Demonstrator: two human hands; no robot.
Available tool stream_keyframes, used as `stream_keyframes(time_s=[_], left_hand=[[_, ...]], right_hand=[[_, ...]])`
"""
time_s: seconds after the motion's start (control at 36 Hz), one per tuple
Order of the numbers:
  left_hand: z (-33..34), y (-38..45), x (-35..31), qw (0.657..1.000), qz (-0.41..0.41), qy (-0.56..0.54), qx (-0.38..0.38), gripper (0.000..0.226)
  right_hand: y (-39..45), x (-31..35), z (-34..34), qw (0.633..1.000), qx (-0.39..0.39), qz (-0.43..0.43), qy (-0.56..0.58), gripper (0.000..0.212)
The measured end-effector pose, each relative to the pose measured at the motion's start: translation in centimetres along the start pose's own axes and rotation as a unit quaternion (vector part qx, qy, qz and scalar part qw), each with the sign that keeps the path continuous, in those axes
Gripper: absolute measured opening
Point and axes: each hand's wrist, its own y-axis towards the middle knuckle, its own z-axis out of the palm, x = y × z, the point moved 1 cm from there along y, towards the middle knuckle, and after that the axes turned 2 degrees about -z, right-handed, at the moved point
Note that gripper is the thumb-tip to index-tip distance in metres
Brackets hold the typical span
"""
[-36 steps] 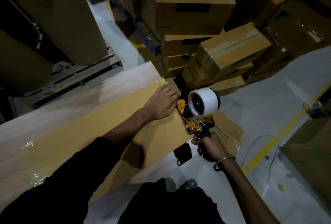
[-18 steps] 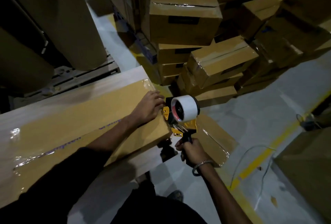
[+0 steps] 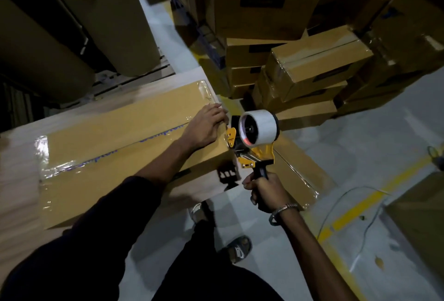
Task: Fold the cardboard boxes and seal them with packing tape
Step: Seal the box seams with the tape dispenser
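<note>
**Person taping the end of a long cardboard box in a dim warehouse**

Seen from above, over the person's own arms. A long, flat cardboard box (image 3: 115,146) lies on a pale wooden table (image 3: 21,204), its length running from lower left to upper right. Clear packing tape runs along its top seam and shines at the left end; blue lettering shows under the tape but is too blurred to read.

The left hand (image 3: 206,125) lies flat on the box's right end, fingers straight and reaching to the far corner, pressing down and gripping nothing. A dark sleeve covers the arm to the forearm.

Just beside that hand, at the box's right edge, stands a yellow and black tape dispenser (image 3: 254,142) carrying a white roll of tape (image 3: 260,126). The right hand (image 3: 266,192) is closed round the dispenser's black handle from below. A metal bracelet (image 3: 283,211) sits on that wrist.

Beyond the table, sealed cardboard boxes (image 3: 312,67) are piled in an untidy heap. Another flat box (image 3: 295,175) lies on the grey floor just below the dispenser. A yellow floor line (image 3: 360,209) runs diagonally at the right, crossed by a thin pale cable (image 3: 336,207). Large brown paper rolls (image 3: 115,12) stand upright at the upper left. The person's sandalled feet (image 3: 236,249) show beneath the table edge.
</note>
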Motion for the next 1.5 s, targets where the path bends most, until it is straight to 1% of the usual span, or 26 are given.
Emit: stream_keyframes(time_s=[0.11,0.22,0.28,0.31,0.39,0.44,0.53,0.61,0.69,0.78,0.81,0.83,0.92,0.94,0.97,1.03,1.06,1.11,1.17,1.25,1.39,1.47,1.5], left_hand=[[-0.2,-0.2,-0.5,1.000,-0.018,0.007,0.014,0.030],[-0.4,-0.2,-1.4,0.999,-0.036,0.023,0.030,0.038],[-0.5,-0.4,-2.4,0.998,-0.060,0.023,0.012,0.030],[-0.4,-0.6,-3.0,0.997,-0.073,0.021,-0.010,0.026],[0.4,-2.1,-4.2,0.994,-0.093,-0.023,-0.058,0.019],[1.3,-3.2,-4.1,0.994,-0.096,-0.024,-0.042,0.019],[1.7,-3.3,-3.8,0.995,-0.096,0.006,-0.007,0.030],[1.6,-3.0,-3.8,0.995,-0.096,0.012,-0.007,0.033],[1.9,-2.9,-3.6,0.995,-0.092,0.026,-0.015,0.031],[2.0,-2.8,-3.5,0.995,-0.092,0.032,-0.015,0.030],[1.9,-2.7,-3.5,0.995,-0.093,0.030,-0.013,0.030],[1.9,-2.6,-3.6,0.995,-0.094,0.026,-0.011,0.031],[1.8,-2.6,-3.7,0.995,-0.095,0.024,-0.010,0.033],[1.7,-2.7,-3.8,0.995,-0.094,0.023,-0.012,0.033],[1.6,-2.8,-3.9,0.995,-0.093,0.023,-0.015,0.034],[1.6,-2.9,-4.0,0.995,-0.090,0.035,-0.012,0.036],[1.7,-2.9,-4.1,0.995,-0.088,0.049,-0.005,0.040],[1.7,-2.9,-4.5,0.993,-0.083,0.084,0.011,0.047],[1.6,-3.0,-4.8,0.990,-0.078,0.114,0.032,0.050],[1.4,-3.0,-5.4,0.982,-0.065,0.165,0.070,0.054],[1.1,-3.1,-5.9,0.965,-0.057,0.217,0.137,0.062],[0.7,-2.8,-6.9,0.950,-0.049,0.245,0.186,0.067],[0.7,-2.8,-7.4,0.943,-0.044,0.260,0.204,0.065]], right_hand=[[-1.4,-2.0,-0.9,1.000,0.008,0.003,0.006,0.009],[-1.7,-3.1,-1.0,1.000,-0.002,-0.005,-0.002,0.006],[-1.5,-3.0,-0.8,1.000,-0.004,-0.007,-0.006,0.007],[-1.4,-2.9,-0.7,1.000,-0.006,-0.006,-0.012,0.008],[-1.3,-2.9,-0.8,1.000,-0.012,-0.008,-0.021,0.011],[-1.3,-3.0,-0.6,1.000,-0.014,-0.010,-0.012,0.011],[-1.4,-3.2,-0.3,1.000,-0.012,-0.008,0.003,0.010],[-1.8,-3.0,-0.2,1.000,-0.012,-0.012,0.025,0.009],[-2.6,-3.7,-0.9,0.999,0.007,0.025,0.019,0.011],[-3.7,-6.5,-1.6,0.997,0.033,0.070,-0.025,0.031],[-4.2,-7.4,-1.4,0.995,0.037,0.083,-0.030,0.035],[-4.5,-8.3,-1.2,0.994,0.038,0.095,-0.030,0.035],[-4.8,-9.8,-0.3,0.991,0.044,0.126,-0.021,0.017],[-4.6,-10.2,-0.3,0.991,0.043,0.129,-0.020,0.015],[-4.5,-10.2,-0.4,0.991,0.040,0.129,-0.022,0.016],[-4.4,-10.1,-0.8,0.992,0.030,0.119,-0.027,0.023],[-4.3,-9.9,-1.1,0.993,0.025,0.111,-0.023,0.024],[-4.0,-9.5,-1.4,0.995,0.013,0.101,0.000,0.017],[-3.6,-9.3,-1.7,0.996,-0.003,0.089,0.027,0.019],[-3.5,-8.6,-2.1,0.995,-0.008,0.070,0.066,0.018],[-4.3,-6.5,-3.0,0.992,0.017,0.064,0.105,0.012],[-4.5,-5.7,-3.4,0.986,0.024,0.060,0.154,0.014],[-4.6,-5.4,-3.4,0.983,0.030,0.061,0.173,0.014]])
